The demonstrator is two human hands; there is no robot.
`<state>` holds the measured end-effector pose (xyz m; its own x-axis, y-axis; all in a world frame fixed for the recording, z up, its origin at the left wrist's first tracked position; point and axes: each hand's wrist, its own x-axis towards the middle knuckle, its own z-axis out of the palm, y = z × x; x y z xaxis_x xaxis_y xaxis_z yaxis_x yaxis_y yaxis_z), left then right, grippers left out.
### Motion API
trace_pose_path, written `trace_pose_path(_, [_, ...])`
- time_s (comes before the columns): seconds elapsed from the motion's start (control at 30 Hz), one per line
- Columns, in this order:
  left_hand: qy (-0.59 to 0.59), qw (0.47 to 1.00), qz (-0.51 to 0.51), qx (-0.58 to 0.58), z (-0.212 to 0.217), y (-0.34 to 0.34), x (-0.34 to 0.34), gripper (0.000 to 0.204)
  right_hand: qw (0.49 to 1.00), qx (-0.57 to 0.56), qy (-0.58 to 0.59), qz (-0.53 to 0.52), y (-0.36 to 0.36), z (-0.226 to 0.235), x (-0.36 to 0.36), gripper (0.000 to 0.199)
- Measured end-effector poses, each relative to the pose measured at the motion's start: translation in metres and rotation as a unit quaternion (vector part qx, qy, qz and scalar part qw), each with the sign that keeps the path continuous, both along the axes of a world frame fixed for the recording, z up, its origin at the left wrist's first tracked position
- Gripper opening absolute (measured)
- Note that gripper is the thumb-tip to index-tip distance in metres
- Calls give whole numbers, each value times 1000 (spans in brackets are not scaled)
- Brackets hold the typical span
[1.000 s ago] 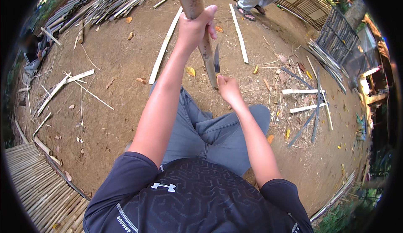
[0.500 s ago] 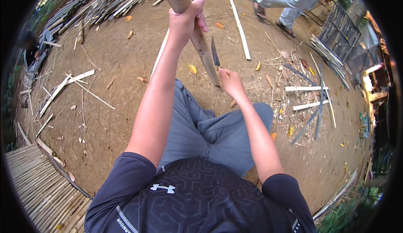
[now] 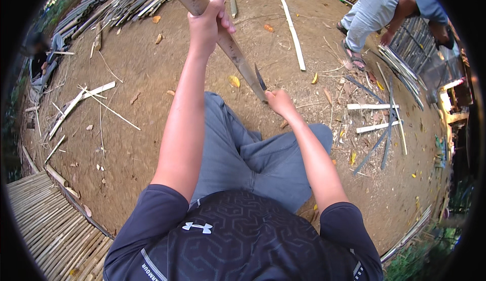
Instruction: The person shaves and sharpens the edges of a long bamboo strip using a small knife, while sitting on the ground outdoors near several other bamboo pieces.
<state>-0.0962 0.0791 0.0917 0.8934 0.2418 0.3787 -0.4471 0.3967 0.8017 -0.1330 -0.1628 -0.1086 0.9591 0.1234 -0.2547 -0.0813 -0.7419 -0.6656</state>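
Note:
My left hand (image 3: 206,27) is wrapped round a thick brown bamboo pole (image 3: 237,56). The pole slants from the top edge down toward my knees, its lower end close to my right hand. In my right hand (image 3: 280,102), closed round its handle, is a knife (image 3: 260,76) with a dark, pointed blade. That blade points up and away from me, against or just beside the right side of the pole near its lower end; I cannot tell whether they touch. My fingers cover most of the knife's handle.
Pale split bamboo strips (image 3: 373,106) and dark strips lie crossed on the ground at right. Another long strip (image 3: 293,33) lies ahead. A co-worker (image 3: 372,13) bends over a strip bundle (image 3: 402,63). Someone sits far left (image 3: 43,66). A slatted bamboo platform (image 3: 50,220) stands at lower left.
The pole's upper part and my left hand have swung left, so the pole leans more. The knife blade sits nearer the pole's lower end. The co-worker has stepped right and bent down to the strips.

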Motion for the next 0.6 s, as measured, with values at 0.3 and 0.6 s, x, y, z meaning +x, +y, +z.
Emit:
trace_pose_path(0.3, [-1,998,58,-2,-7,17,12,33,998,42,-57,0,26,14,8,40])
trace_pose_path(0.6, [12,997,56,-51,-28,55,9,36,997,-55,26,40,30,13,23,40])
